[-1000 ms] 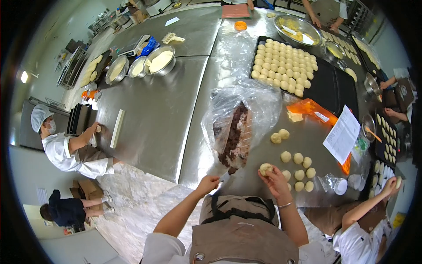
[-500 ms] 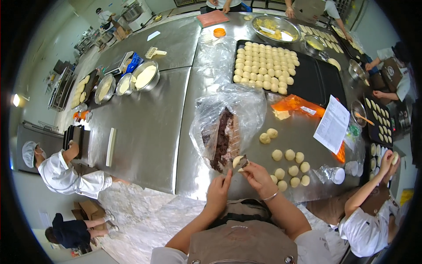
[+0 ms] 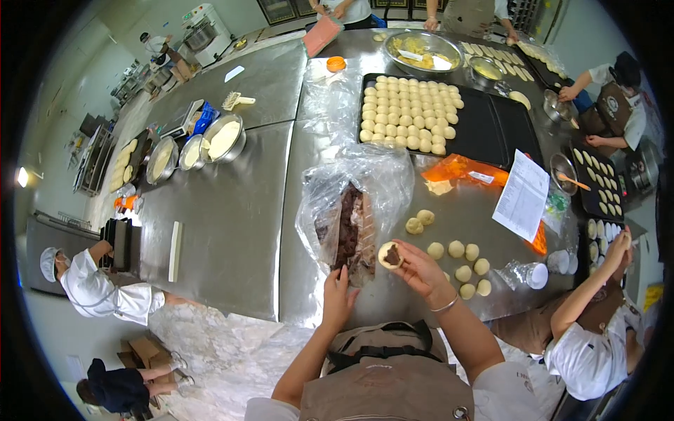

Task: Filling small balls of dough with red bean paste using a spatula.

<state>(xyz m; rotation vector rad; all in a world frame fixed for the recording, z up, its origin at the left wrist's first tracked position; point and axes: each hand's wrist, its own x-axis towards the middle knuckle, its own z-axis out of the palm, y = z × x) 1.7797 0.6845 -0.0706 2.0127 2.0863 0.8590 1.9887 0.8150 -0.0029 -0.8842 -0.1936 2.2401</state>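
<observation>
My right hand point(image 3: 421, 272) holds a round piece of dough point(image 3: 383, 254) with a dark filling point(image 3: 393, 255) pressed in its middle. At the near end of an open clear plastic bag point(image 3: 392, 175), my left hand point(image 3: 339, 296) has its fingers closed beside dark, chunky paste point(image 3: 349, 224). Whatever tool those fingers grip is hidden against the paste. Right of the bag, several plain dough balls point(image 3: 456, 249) lie on the steel table point(image 3: 225, 231), two of them touching point(image 3: 420, 222).
A black tray point(image 3: 502, 130) with rows of dough balls stands beyond the bag. An orange plastic sheet point(image 3: 460, 170) and a paper sheet point(image 3: 521, 195) lie to the right. Metal bowls point(image 3: 228, 140) stand at left. Co-workers stand around, one close at right point(image 3: 586, 337).
My left hand has drawn away from the dough, back to the paste in the bag. My right hand has moved slightly right, and the filling now sits in the dough.
</observation>
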